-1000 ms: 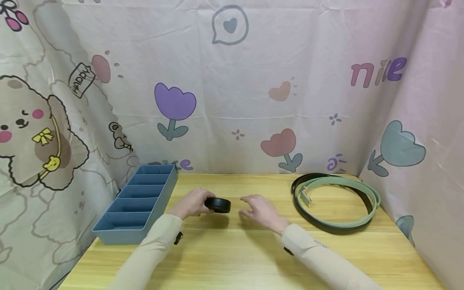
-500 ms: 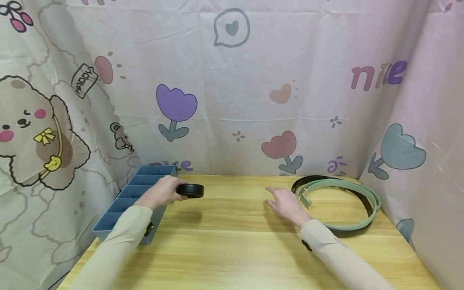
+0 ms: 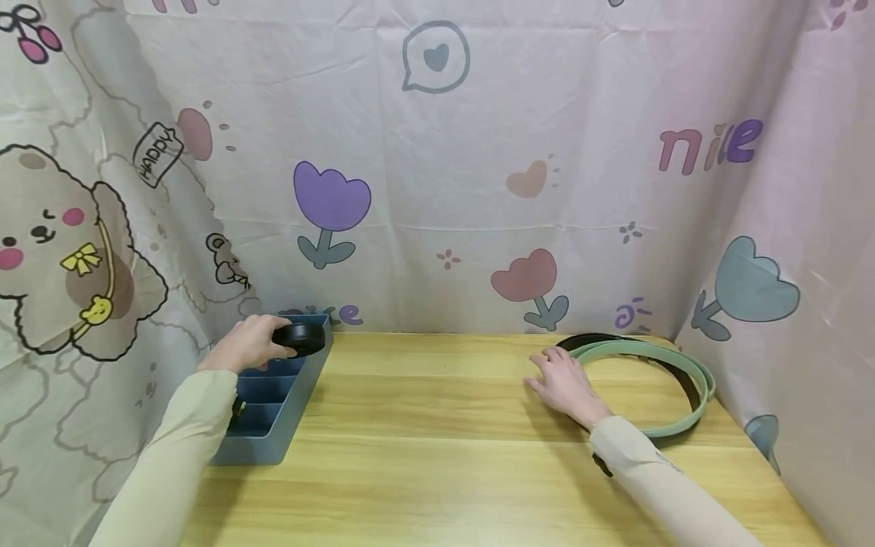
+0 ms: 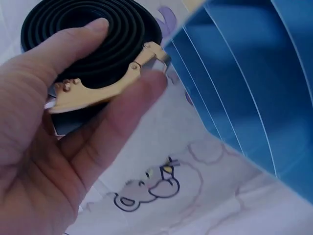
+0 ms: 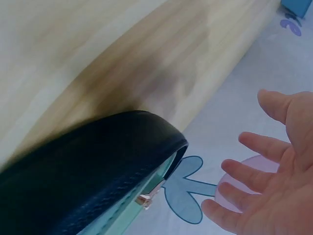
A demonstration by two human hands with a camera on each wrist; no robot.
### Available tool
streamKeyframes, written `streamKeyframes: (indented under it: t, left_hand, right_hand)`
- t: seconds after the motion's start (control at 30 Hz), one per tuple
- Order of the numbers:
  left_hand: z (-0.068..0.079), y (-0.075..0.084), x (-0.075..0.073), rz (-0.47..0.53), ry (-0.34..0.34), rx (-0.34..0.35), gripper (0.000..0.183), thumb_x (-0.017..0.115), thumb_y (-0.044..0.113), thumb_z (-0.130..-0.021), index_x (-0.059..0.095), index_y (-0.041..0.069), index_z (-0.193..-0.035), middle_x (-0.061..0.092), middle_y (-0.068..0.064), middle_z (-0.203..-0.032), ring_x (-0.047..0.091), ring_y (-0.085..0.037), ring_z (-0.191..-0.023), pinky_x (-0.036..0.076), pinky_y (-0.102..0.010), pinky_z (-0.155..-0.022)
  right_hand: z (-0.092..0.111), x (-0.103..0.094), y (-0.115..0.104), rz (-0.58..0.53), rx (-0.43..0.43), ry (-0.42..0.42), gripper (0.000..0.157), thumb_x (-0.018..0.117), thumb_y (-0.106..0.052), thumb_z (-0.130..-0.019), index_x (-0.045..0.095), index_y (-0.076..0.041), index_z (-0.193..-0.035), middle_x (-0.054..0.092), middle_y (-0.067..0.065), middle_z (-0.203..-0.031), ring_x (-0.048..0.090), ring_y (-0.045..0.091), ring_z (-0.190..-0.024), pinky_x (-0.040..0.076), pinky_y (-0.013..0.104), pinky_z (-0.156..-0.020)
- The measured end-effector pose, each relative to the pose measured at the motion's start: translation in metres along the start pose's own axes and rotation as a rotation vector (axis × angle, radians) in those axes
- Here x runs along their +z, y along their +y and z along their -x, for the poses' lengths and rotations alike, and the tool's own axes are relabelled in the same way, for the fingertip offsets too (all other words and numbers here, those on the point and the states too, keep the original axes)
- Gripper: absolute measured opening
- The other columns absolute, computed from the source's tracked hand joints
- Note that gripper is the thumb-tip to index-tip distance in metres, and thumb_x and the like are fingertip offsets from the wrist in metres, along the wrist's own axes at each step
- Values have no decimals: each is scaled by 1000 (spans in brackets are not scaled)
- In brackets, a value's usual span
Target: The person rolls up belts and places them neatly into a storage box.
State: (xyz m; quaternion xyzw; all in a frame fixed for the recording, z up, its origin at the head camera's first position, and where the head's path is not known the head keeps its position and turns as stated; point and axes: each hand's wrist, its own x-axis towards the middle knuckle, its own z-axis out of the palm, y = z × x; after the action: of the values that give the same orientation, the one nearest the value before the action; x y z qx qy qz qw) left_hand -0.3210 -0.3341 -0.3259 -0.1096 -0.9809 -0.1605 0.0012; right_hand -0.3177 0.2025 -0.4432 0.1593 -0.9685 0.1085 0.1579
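Note:
In my left hand (image 3: 247, 343) is a black belt (image 3: 305, 339) rolled into a tight coil, held above the far part of a blue-grey divided box (image 3: 263, 450). The left wrist view shows the thumb over the coil and the fingers at its gold buckle (image 4: 98, 96). My right hand (image 3: 566, 386), fingers spread and holding nothing, hovers at the left side of two loosely looped belts, a green belt (image 3: 707, 387) and a black belt (image 3: 588, 339). It hides part of them in the head view. A small metal buckle piece (image 5: 146, 198) shows on the green belt.
Cross walls (image 3: 263, 405) split the box into several compartments; the left forearm covers part of it. The wooden table (image 3: 424, 456) meets a printed curtain (image 3: 437, 167) at the back, and more curtain hangs at both sides.
My left hand has carried the coiled belt leftward from mid-table to above the box. My right hand has moved right, to the looped belts.

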Motion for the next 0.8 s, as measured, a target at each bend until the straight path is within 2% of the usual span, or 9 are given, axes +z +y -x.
streamKeyframes:
  t: [0.2,0.33,0.43,0.57,0.73,0.8]
  left_hand:
    - [-6,-16,-9,-202,15,-28,36,82,17,-78,69,2,-107,66,-14,-89,56,-24,-69,47,-41,-63]
    - [-9,-20,-10,-293,-57,-46,37,85,13,-73,71,2,-106,66,-13,-89,55,-26,-72,47,-45,-67]
    - [-11,-22,-3,-348,-102,-33,33,85,9,-71,72,5,-102,65,-10,-85,53,-25,-70,46,-42,-64]
    - [-10,-29,10,-402,-78,2,28,82,1,-67,73,8,-93,65,-9,-79,52,-24,-65,45,-41,-59]
    - [-12,-39,22,-418,-70,-26,17,71,-2,-75,70,9,-87,63,-10,-76,52,-25,-63,44,-41,-56]
    - [-15,-42,25,-412,-82,-50,16,68,-2,-78,70,8,-90,63,-11,-76,51,-26,-64,44,-40,-57]
  right_hand:
    - [3,0,2,-1,-12,-4,45,69,-31,-90,64,-3,-124,53,28,-133,43,48,-128,36,66,-100]
    - [4,1,2,-8,-21,-3,43,70,-31,-89,65,-3,-122,53,28,-134,43,47,-128,35,67,-100]
    - [4,2,1,-10,-21,-8,42,70,-31,-89,66,-4,-120,52,27,-136,42,46,-130,34,69,-100]
    - [4,3,-3,-16,-29,-18,40,71,-32,-88,67,-6,-118,49,28,-138,40,47,-132,34,72,-98]
    - [3,5,-9,-28,-42,-35,40,71,-32,-88,68,-7,-118,47,28,-141,38,47,-134,35,72,-98]
    - [3,6,-10,-37,-46,-40,39,71,-31,-87,67,-7,-118,46,27,-142,37,46,-135,35,71,-99]
